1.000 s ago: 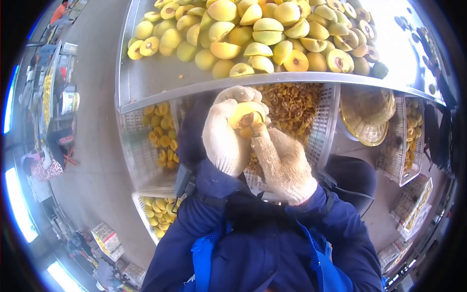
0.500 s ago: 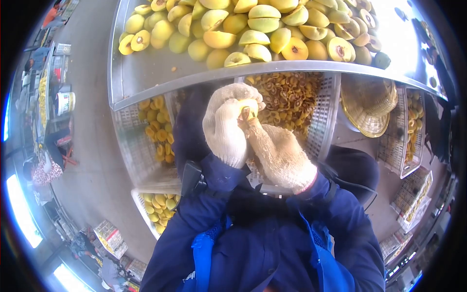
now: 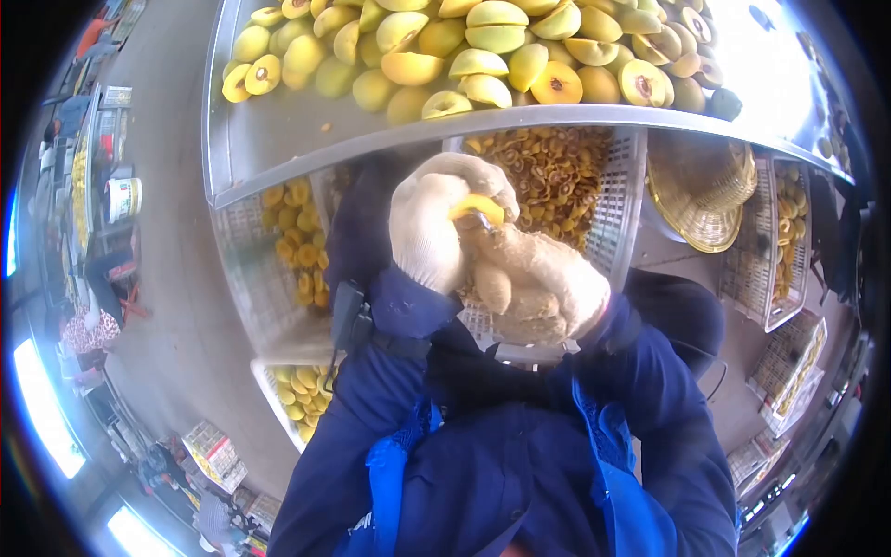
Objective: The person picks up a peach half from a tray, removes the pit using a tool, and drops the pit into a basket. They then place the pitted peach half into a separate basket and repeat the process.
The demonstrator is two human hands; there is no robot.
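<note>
My left hand (image 3: 434,223), in a white knit glove, is wrapped round a yellow fruit half (image 3: 477,210). My right hand (image 3: 543,283), in a stained glove, is closed, its fingers folded under. Its front end meets the fruit, where a small dark tool tip (image 3: 484,223) shows; most of the tool is hidden in the fist. Both hands are close together above a white crate (image 3: 627,209) of brown and orange pit pieces. Halved yellow-green fruit (image 3: 478,63) is heaped on the metal table (image 3: 306,153) in front.
A crate of orange fruit (image 3: 299,243) stands left of my hands, with another crate of yellow fruit (image 3: 299,395) nearer my body. Right of the pit crate is a woven straw hat (image 3: 710,200). Further crates (image 3: 787,367) lie at the right. People (image 3: 70,116) are at the far left.
My right hand has rolled over, so its curled fingers now show. The fruit has turned in my left hand, baring a curved yellow edge. The view has shifted slightly.
</note>
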